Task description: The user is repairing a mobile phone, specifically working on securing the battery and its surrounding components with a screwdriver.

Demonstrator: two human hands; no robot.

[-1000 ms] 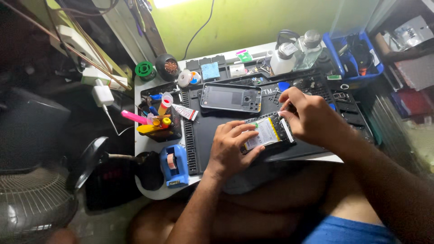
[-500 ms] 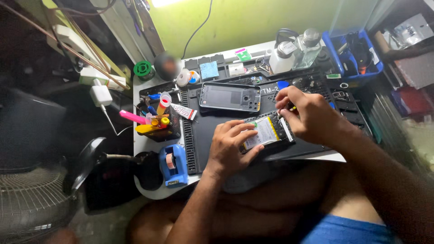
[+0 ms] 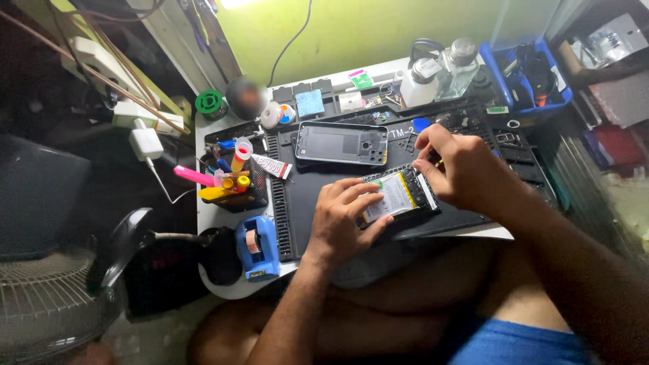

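The left hand [image 3: 341, 220] grips the near end of an opened phone [image 3: 399, 194], whose long axis runs away toward the right hand [image 3: 456, 165]. That hand pinches closed at the phone's far end. A back cover [image 3: 341, 143] lies just beyond both hands, a tape dispenser [image 3: 257, 247] left.

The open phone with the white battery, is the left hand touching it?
Touching. The head view shows the left hand with its fingers lying across the open phone, on the white battery's near end, with no gap between them.
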